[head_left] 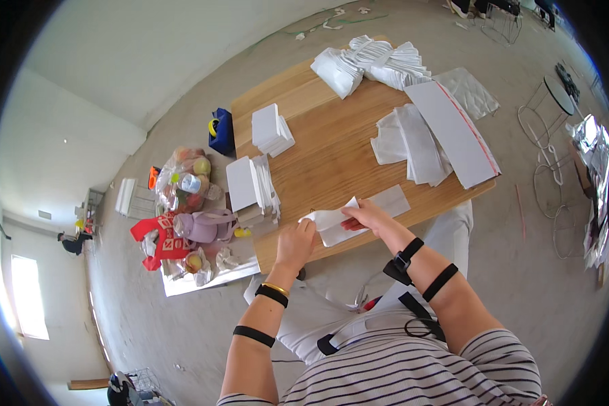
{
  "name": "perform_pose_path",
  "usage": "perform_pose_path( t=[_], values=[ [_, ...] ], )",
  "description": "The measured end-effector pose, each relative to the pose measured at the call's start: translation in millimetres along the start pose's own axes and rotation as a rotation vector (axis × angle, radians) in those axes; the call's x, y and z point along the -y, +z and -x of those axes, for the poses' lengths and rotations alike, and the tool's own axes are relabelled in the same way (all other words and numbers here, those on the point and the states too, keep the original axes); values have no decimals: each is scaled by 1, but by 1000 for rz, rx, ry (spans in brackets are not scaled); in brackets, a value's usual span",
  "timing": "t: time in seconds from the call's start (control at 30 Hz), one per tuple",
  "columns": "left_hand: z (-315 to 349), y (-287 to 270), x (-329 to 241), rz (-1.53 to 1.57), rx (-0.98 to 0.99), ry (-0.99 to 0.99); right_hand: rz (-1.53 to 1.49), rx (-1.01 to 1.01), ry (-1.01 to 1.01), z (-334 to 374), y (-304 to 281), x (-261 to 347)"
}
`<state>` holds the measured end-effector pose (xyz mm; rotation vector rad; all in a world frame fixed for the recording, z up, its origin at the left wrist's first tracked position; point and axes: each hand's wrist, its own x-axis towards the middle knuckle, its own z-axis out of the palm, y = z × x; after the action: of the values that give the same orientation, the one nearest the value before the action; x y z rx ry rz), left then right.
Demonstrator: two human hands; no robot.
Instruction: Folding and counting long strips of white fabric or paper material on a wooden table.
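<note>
A thin white sheet (329,221) is held at the near edge of the wooden table, partly lifted and creased; I cannot tell whether it is paper or a flat bag. At its left end, my left hand (295,245) is closed with the fingers pinching the corner. My right hand (368,217) grips its raised upper edge between thumb and fingers. Under and beside the right hand lies a flat, translucent white strip (391,201). Left of my hands stands a stack of white cards or flat boxes (243,184), with a second stack (266,126) behind it.
On the wooden table (318,142) lie loose translucent sleeves (413,145), a long white box (453,132) with a red-lined edge, and bundled white sleeves (369,64) at the back. To the left are a lilac bag (206,227), a red bag (162,242) and fruit in plastic (186,176).
</note>
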<state>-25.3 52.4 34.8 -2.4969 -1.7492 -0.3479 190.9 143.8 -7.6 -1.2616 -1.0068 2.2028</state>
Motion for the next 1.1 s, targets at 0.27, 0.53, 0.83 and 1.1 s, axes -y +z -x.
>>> perform_pose_path(
  t=[0.27, 0.53, 0.83, 1.1],
  values=[
    [51, 5, -42, 277, -137, -124, 219, -129, -206, 17, 3, -36],
    [35, 9, -78, 421, -205, -305, 467, -180, -199, 26, 22, -23],
    [33, 11, -81, 608, -281, -464, 584, -196, -269, 22, 37, -25],
    [43, 17, -67, 845, -274, -561, 576, -213, -290, 23, 45, -22]
  ],
)
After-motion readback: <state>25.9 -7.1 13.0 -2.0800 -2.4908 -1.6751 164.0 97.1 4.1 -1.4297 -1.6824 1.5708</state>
